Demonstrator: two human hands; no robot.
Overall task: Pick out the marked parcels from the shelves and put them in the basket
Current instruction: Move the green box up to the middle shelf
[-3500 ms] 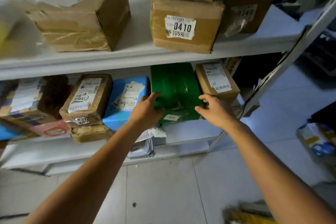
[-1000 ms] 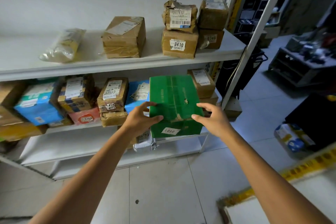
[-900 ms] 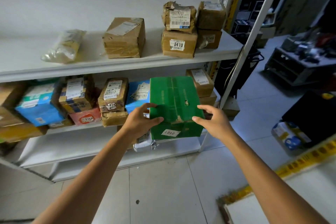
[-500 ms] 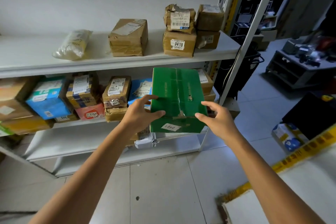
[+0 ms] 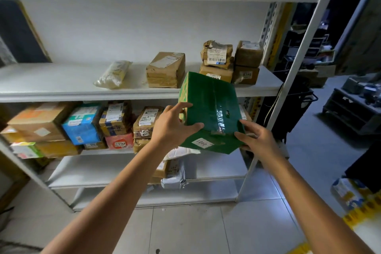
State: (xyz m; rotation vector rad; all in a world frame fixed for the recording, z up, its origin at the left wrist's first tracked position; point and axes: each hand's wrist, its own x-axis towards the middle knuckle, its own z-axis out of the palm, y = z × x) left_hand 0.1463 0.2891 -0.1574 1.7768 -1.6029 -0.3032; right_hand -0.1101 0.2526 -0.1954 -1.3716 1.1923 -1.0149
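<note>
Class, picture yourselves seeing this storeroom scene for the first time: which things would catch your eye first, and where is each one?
The bright green box, tilted and held in front of the shelves between the left hand and the right hand, stands out first, with a white number sticker on its near face. Next come the blue parcel and the red parcel among brown parcels on a lower shelf, to the left.

Arms fwd; L hand [image 5: 172, 125], R hand [image 5: 258, 140] gripping.

White wall [image 5: 123, 31], pale tiled floor [image 5: 185, 229], dark low stand [image 5: 346, 107] far right.
</note>
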